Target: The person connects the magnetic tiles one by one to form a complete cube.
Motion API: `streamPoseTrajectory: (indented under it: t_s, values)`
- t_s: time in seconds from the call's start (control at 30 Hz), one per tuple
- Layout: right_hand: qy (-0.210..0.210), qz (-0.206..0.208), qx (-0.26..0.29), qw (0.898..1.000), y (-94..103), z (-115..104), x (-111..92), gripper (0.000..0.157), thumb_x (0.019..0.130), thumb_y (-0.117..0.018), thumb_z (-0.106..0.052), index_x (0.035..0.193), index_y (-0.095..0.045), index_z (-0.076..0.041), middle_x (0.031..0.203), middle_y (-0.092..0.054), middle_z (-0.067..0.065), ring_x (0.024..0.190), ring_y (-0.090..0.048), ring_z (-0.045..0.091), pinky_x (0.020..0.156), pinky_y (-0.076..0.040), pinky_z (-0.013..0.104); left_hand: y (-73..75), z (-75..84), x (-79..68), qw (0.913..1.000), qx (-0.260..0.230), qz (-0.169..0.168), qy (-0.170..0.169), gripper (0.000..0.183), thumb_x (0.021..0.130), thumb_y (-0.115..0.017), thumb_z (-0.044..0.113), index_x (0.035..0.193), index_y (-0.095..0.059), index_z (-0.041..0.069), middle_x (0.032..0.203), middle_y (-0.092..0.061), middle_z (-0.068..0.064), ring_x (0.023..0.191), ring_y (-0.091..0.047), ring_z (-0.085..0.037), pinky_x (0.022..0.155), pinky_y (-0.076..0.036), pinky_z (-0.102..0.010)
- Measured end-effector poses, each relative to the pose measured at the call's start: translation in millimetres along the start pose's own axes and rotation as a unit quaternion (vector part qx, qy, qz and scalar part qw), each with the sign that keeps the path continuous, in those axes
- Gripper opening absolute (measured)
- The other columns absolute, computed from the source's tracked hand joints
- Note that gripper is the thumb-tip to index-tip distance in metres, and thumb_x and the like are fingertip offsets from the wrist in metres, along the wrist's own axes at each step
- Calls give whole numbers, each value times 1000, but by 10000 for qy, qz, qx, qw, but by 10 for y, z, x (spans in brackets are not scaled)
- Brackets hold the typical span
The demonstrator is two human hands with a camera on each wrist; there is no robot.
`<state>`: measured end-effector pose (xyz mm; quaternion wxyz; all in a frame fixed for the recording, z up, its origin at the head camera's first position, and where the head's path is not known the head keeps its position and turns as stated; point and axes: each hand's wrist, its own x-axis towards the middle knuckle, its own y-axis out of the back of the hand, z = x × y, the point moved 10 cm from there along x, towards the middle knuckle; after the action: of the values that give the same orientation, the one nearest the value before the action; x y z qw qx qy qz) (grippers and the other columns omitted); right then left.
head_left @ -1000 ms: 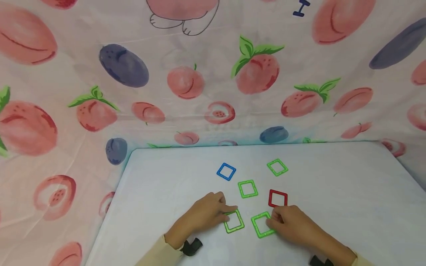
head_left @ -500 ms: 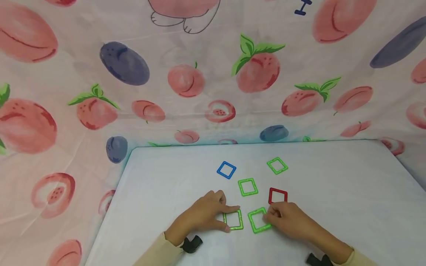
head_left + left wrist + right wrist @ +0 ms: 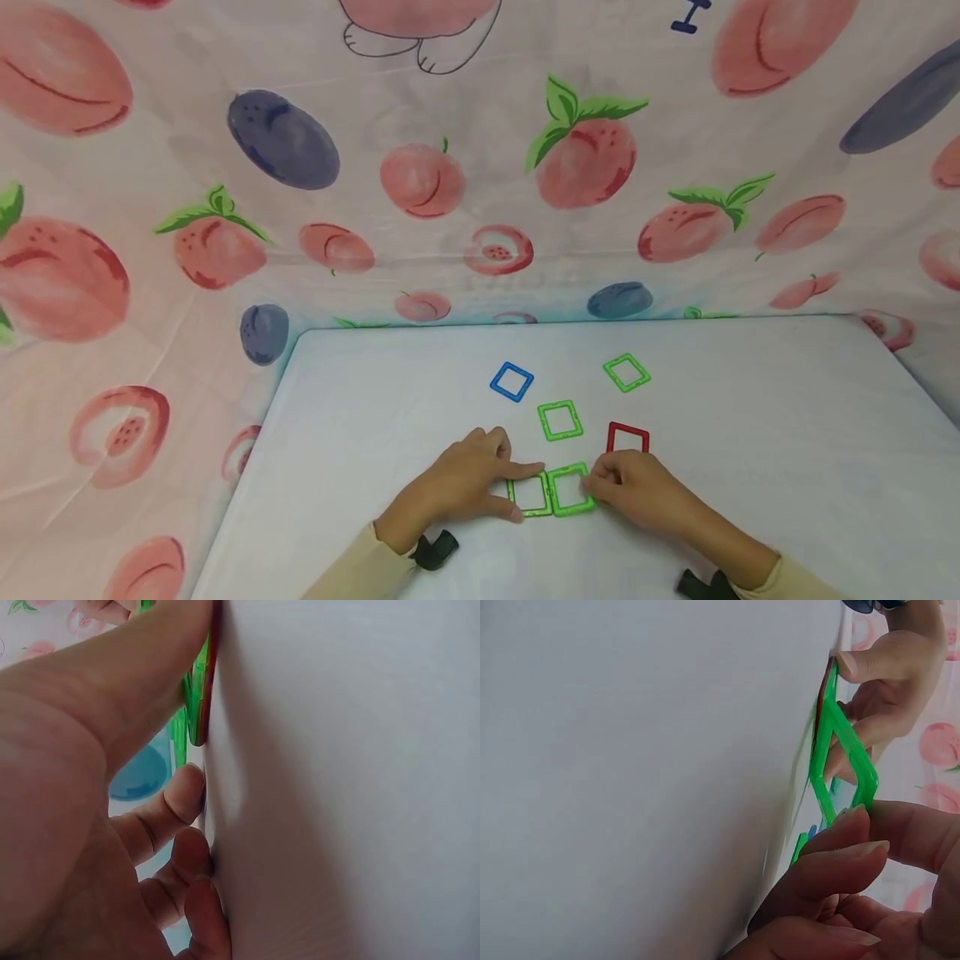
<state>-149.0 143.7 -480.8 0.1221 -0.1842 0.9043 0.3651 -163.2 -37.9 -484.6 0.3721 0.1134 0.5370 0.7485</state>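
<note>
In the head view two green square frames lie edge to edge near the front of the white table. My left hand [image 3: 467, 477] holds the left green square frame [image 3: 536, 512] between thumb and index finger, its other fingers bent against the table. A thin reddish layer shows under this frame in both wrist views. With thumb and fingertips my right hand [image 3: 637, 490] pinches the far-right side of the right green square frame [image 3: 573, 507]. The right wrist view shows that frame [image 3: 864, 769] tilted up from the table. My fingers hide part of its edge.
Behind the hands lie a blue square frame [image 3: 494, 386], a middle green one [image 3: 561, 437] and a far green one [image 3: 627, 357]. A red square frame [image 3: 628, 427] is partly covered by my right hand. A fruit-print cloth [image 3: 450, 275] hangs behind the table.
My right hand has moved left with its green square frame, closing the gap to the left one. The left hand has spread thumb and index finger along its frame, which has turned straighter.
</note>
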Motion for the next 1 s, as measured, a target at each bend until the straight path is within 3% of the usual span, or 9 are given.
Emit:
streamPoseTrajectory:
  t_s: [0.17, 0.53, 0.83, 1.0]
  values:
    - [57, -227, 128, 9996, -53, -39, 29, 26, 94, -73, -33, 76, -66, -15, 66, -55, -3, 70, -51, 14, 60, -39, 24, 24, 25, -12, 10000, 30, 0, -27, 65, 82, -76, 59, 141, -48, 57, 102, -42, 11, 89, -37, -8, 69, -32, -21]
    - [627, -621, 490, 9949, -165, -253, 74, 21, 98, -68, -34, 87, -73, -16, 73, -59, -2, 75, -52, 12, 63, -40, 24, 36, 28, -12, 9998, 109, 102, -94, 65, 82, -76, 60, 141, -49, 56, 100, -42, 11, 87, -37, -8, 68, -31, -21]
    - [492, -682, 544, 9950, -245, -305, 90, 23, 99, -67, -38, 89, -73, -19, 75, -60, -2, 79, -53, 14, 65, -41, 25, 28, 32, -8, 9999, 82, 43, 104, 65, 80, -77, 62, 139, -50, 58, 101, -42, 11, 88, -38, -8, 68, -33, -23]
    - [490, -649, 472, 9956, -233, -303, 68, 23, 98, -67, -40, 93, -75, -19, 74, -62, -3, 77, -56, 13, 65, -42, 25, 49, 66, -20, 9995, 92, 119, 273, 67, 78, -79, 62, 139, -54, 53, 100, -45, 11, 87, -40, -8, 69, -33, -27]
